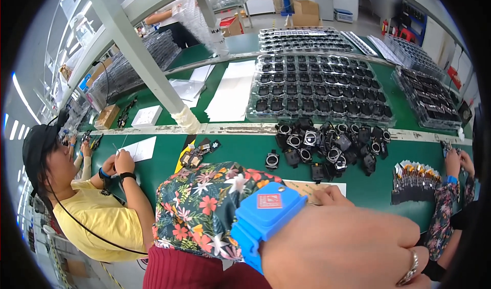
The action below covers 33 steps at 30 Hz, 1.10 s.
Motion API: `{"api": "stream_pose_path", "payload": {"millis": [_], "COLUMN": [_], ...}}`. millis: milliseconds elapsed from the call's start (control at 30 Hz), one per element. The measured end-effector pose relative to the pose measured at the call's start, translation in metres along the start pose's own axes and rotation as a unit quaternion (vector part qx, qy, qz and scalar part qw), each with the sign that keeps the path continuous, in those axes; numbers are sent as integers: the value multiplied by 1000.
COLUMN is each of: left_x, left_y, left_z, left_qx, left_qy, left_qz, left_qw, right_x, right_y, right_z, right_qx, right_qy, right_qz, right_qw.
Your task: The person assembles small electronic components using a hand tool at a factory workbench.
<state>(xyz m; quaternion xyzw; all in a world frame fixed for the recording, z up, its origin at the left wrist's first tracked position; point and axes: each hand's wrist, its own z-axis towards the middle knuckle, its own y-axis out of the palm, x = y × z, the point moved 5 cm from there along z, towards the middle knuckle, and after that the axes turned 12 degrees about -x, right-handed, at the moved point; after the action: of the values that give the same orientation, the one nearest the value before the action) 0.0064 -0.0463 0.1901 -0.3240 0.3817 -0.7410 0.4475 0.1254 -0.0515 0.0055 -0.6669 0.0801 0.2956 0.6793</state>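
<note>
My left arm, in a floral sleeve with a blue wrist strap (pixel 268 209), crosses in front of me from the left. At its end, my left hand (pixel 348 248) looms large at the lower right with its back up. Its fingers are curled, one wearing a ring, and whatever they hold is hidden. Behind it, my right hand (pixel 332 194) shows only in part, its bent fingers on a tan sheet (pixel 305 189) that lies over white paper. Beyond the hands is a heap of small black housings with round silver rings (pixel 335 148). One separate housing (pixel 272 160) lies left of the heap.
A clear tray of black parts (pixel 319 87) stands beyond a pale rail. White sheets (pixel 232 92) lie beside it, near a grey post (pixel 138 48). A co-worker in yellow (pixel 97 217) sits left; another's hands (pixel 455 161) work at right, near small parts on dark foam (pixel 411 194).
</note>
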Motion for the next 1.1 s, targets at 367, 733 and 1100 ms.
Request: {"api": "stream_pose_path", "payload": {"millis": [367, 733, 1100], "left_x": [12, 1, -7], "left_y": [4, 0, 45], "left_z": [3, -12, -48], "left_qx": [-4, 27, -9], "left_qy": [6, 29, -21], "left_qz": [66, 115, 96], "left_qw": [998, 993, 995], "right_x": [17, 0, -12], "right_y": [18, 0, -8], "right_z": [-8, 4, -1], "right_qx": [10, -9, -5], "right_qy": [43, 6, -20], "right_qz": [152, 10, 20], "right_qw": [987, 1000, 1000]}}
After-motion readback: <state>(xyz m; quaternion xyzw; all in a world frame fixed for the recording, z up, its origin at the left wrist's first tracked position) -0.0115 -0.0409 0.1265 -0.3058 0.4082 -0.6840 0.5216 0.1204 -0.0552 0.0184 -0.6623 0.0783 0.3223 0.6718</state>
